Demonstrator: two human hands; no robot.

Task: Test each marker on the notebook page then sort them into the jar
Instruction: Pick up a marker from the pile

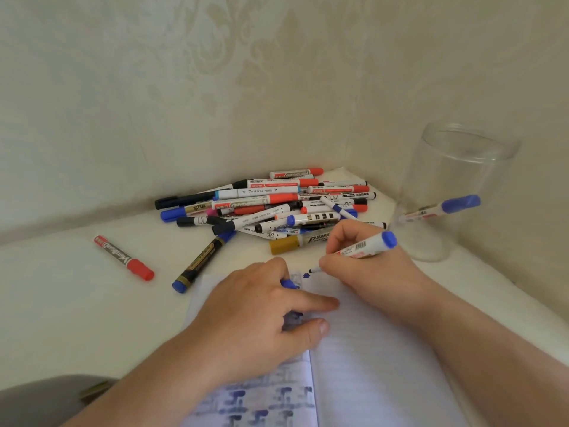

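The right hand [366,263] gripped a blue marker [363,246], tip down-left on the notebook [369,349], while the left hand [255,315] half-hid a blue cap [289,284] it held.

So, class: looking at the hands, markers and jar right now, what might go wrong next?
1. The tall clear jar stands beside the right hand; an elbow swing might tip it.
2. The blue cap under the left hand could slip away.
3. Wet blue ink may smudge.

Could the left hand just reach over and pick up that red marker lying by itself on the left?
Probably yes, but not freely. The red marker lies alone on the table, with nothing between it and the left hand. That hand, though, rests on the notebook with a blue cap in its grip, so it is occupied.
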